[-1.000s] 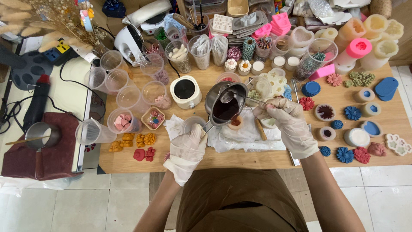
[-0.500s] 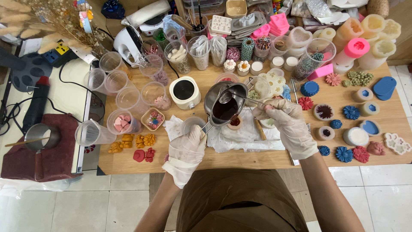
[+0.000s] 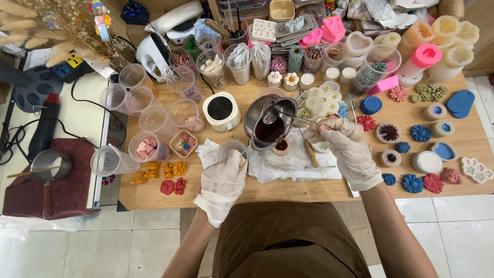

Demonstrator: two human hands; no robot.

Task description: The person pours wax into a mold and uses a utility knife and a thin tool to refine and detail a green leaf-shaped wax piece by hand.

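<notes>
The left hand [image 3: 222, 180] grips the handle of the pot [image 3: 267, 123], tilting it over the small mould [image 3: 281, 146] on the cloth [image 3: 296, 162]; the right hand [image 3: 347, 149] pinches a spoon [image 3: 280, 114] at the rim, seemingly to guide the dark liquid.

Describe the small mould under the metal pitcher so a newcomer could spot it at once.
Start at the wooden table and find the white cloth in front of the person. At its upper edge, just below the tilted metal pitcher that the left hand holds by the handle, sits the small round mould. Unlike the filled moulds out to the right, it sits on the cloth, with dark red liquid inside.
</notes>
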